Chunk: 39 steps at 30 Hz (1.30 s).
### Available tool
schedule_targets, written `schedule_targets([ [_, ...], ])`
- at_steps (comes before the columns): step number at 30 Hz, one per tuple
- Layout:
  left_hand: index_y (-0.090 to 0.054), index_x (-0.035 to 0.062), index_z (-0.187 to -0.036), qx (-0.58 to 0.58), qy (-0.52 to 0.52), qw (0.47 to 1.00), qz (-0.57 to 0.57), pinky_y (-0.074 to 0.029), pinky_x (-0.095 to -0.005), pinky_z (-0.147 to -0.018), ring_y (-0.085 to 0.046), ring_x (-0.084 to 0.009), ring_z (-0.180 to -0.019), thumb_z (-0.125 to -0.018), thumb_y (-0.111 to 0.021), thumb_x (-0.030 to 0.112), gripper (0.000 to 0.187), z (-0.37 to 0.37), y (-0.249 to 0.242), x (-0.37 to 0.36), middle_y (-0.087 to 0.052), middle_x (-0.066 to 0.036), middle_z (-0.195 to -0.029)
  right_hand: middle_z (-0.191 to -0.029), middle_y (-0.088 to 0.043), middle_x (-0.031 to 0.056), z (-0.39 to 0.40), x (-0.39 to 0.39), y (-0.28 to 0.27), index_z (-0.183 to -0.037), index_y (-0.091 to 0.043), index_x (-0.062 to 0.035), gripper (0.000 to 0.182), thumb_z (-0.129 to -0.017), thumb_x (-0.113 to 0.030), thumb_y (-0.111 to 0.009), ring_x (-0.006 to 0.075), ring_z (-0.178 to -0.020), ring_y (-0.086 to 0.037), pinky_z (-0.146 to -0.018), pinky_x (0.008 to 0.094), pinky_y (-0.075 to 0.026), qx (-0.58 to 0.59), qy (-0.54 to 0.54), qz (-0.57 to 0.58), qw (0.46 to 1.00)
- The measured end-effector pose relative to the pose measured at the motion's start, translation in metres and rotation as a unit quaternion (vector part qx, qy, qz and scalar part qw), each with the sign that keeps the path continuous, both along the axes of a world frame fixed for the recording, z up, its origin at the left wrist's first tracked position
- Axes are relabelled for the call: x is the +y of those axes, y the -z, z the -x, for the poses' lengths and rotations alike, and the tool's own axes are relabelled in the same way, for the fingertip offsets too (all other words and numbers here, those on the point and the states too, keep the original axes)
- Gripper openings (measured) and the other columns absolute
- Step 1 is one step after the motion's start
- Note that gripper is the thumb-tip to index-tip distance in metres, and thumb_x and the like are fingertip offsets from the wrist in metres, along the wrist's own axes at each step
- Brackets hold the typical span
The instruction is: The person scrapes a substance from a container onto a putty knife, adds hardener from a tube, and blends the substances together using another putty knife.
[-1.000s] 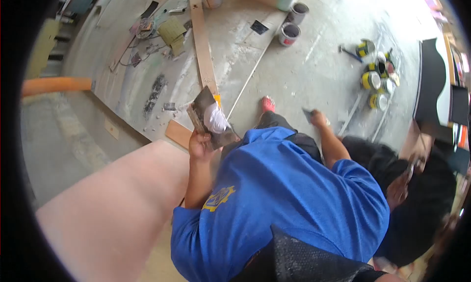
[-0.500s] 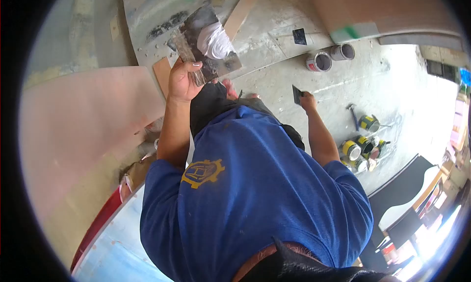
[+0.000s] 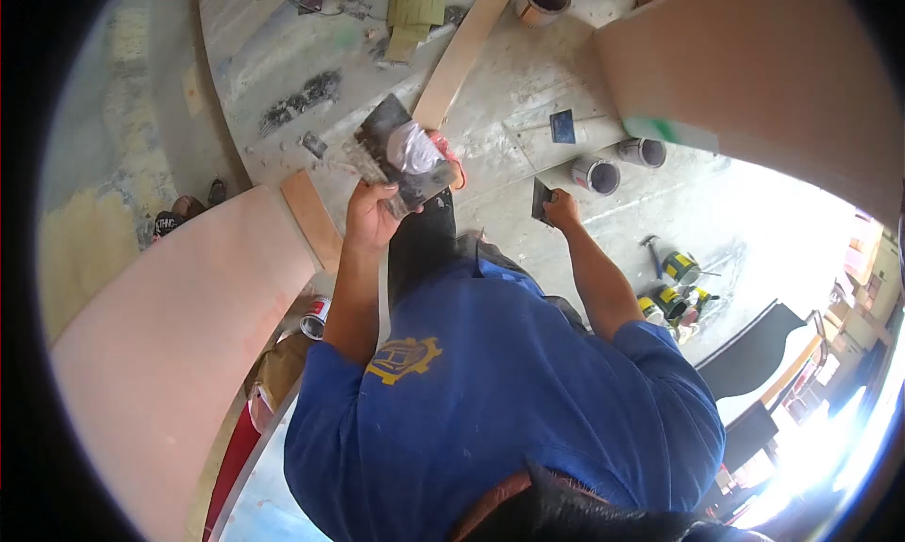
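Left hand (image 3: 370,217) grips a flat putty board (image 3: 396,156) by its near edge, fingers (image 3: 385,189) curled over the top face, thumb underneath, hidden. The board is held level, out in front of the body. A white lump of filler (image 3: 415,149) sits on it just beyond the fingertips, toward the far end, touching the board's dark smeared face.

Right hand (image 3: 562,205) is closed around a small dark scraper (image 3: 541,201); the blade sticks out to the inside of the knuckles, pointing toward the board but well apart from it. Fingers wrapped tight, handle hidden inside the fist.

Step in hand, judged: loading stage. Filler is on the board and the scraper looks bare, no white on the blade as far as can be told. Next move likely calls for bringing the blade across to the lump, scooping a bit off its edge while the left keeps the board flat so nothing slides off.

Around: a curved pale panel (image 3: 179,335) lies below and outside the left fingers. Open tins (image 3: 598,174) stand on the concrete floor (image 3: 679,212) beyond the right fist. A wooden plank (image 3: 462,57) lies past the board's far end.
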<state>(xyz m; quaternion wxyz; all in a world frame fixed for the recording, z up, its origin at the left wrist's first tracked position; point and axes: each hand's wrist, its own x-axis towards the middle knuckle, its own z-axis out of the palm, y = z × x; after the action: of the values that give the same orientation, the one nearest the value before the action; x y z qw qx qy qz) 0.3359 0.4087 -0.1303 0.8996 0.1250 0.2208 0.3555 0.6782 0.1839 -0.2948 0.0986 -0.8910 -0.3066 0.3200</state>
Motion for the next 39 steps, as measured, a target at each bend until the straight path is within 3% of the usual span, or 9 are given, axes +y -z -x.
schedule_targets([
  [5,-0.045,0.0012,-0.120,-0.016,0.016,1.000,-0.010,-0.055,-0.0435,-0.075,-0.063,-0.0261,-0.095,-0.087,-0.050,0.000,0.034,-0.012,-0.069,0.026,-0.060,-0.014,-0.108,-0.090,-0.065,0.0185,-0.006,0.066,-0.080,-0.107,-0.061,-0.0059,0.041,-0.069,-0.020,-0.067,0.0339,-0.085,-0.063,-0.077,0.0422,-0.049,-0.129,-0.070,-0.041,0.988],
  [8,-0.052,0.0025,-0.110,-0.013,0.029,0.999,-0.020,-0.055,-0.0419,-0.076,-0.064,-0.0227,-0.089,-0.090,-0.054,0.007,0.021,-0.013,-0.101,0.022,-0.062,-0.011,-0.104,-0.077,-0.063,0.0064,-0.014,0.082,-0.136,-0.100,-0.061,-0.0010,0.030,-0.074,-0.014,-0.066,0.0148,-0.065,-0.057,-0.058,0.0312,-0.047,0.129,0.092,-0.184,0.970],
  [11,-0.054,0.0053,-0.109,-0.038,-0.016,0.999,0.004,-0.055,-0.0425,-0.077,-0.063,-0.0216,-0.089,-0.090,-0.054,0.008,0.018,-0.025,-0.114,0.014,-0.062,-0.008,-0.102,-0.085,-0.064,0.0046,0.015,0.113,-0.255,-0.101,-0.059,0.0019,0.028,-0.075,-0.008,-0.061,0.0125,-0.073,-0.058,-0.062,0.0265,-0.044,0.366,0.171,-0.293,0.867],
  [18,-0.049,0.0061,-0.112,-0.022,-0.114,0.993,0.024,-0.055,-0.0435,-0.076,-0.064,-0.0258,-0.087,-0.090,-0.059,0.023,0.030,-0.024,-0.140,-0.011,-0.060,-0.010,-0.103,-0.102,-0.061,0.0096,0.109,0.126,-0.395,-0.111,-0.054,0.0011,0.035,-0.076,0.007,-0.059,0.0179,-0.094,-0.059,-0.082,0.0324,-0.049,0.472,-0.054,-0.355,0.805],
  [21,-0.052,0.0080,-0.104,-0.012,-0.170,0.983,0.069,-0.054,-0.0388,-0.070,-0.063,-0.0224,-0.081,-0.089,-0.059,0.029,0.026,-0.004,-0.166,-0.037,-0.061,-0.007,-0.091,-0.106,-0.061,0.0104,0.159,0.125,-0.420,-0.115,-0.053,0.0016,0.038,-0.077,0.010,-0.057,0.0183,-0.097,-0.059,-0.085,0.0315,-0.048,0.433,-0.169,-0.357,0.810],
  [24,-0.055,0.0083,-0.100,-0.023,-0.265,0.963,0.035,-0.053,-0.0340,-0.067,-0.063,-0.0201,-0.078,-0.091,-0.057,0.025,0.020,-0.078,-0.182,-0.016,-0.062,-0.008,-0.087,-0.113,-0.057,0.0123,0.075,0.183,-0.433,-0.120,-0.049,0.0014,0.042,-0.080,0.010,-0.056,0.0195,-0.099,-0.058,-0.085,0.0303,-0.049,0.400,-0.290,-0.353,0.795],
  [27,-0.055,0.0040,-0.101,0.012,-0.303,0.953,0.001,-0.053,-0.0350,-0.067,-0.065,-0.0232,-0.082,-0.091,-0.056,0.020,0.019,-0.090,-0.206,-0.019,-0.064,-0.012,-0.088,-0.113,-0.056,0.0119,0.067,0.233,-0.481,-0.120,-0.047,0.0010,0.041,-0.081,0.008,-0.058,0.0191,-0.099,-0.058,-0.084,0.0302,-0.049,0.542,-0.222,-0.379,0.717],
  [34,-0.047,-0.0045,-0.119,-0.048,-0.393,0.917,-0.050,-0.056,-0.0382,-0.074,-0.064,-0.0279,-0.089,-0.087,-0.056,0.006,0.035,-0.097,-0.239,-0.019,-0.061,-0.016,-0.107,-0.107,-0.058,0.0088,0.046,0.328,-0.449,-0.115,-0.046,-0.0056,0.037,-0.082,0.005,-0.060,0.0188,-0.090,-0.059,-0.069,0.0325,-0.052,0.538,-0.214,-0.295,0.760],
  [39,-0.062,-0.0017,-0.089,0.060,-0.425,0.903,0.012,-0.055,-0.0328,-0.070,-0.064,-0.0189,-0.079,-0.083,-0.063,0.010,0.013,-0.069,-0.231,0.000,-0.064,-0.010,-0.084,-0.103,-0.060,0.0094,0.105,0.344,-0.472,-0.111,-0.050,-0.0064,0.032,-0.083,0.005,-0.059,0.0196,-0.091,-0.060,-0.080,0.0339,-0.051,0.475,-0.225,-0.289,0.800],
])
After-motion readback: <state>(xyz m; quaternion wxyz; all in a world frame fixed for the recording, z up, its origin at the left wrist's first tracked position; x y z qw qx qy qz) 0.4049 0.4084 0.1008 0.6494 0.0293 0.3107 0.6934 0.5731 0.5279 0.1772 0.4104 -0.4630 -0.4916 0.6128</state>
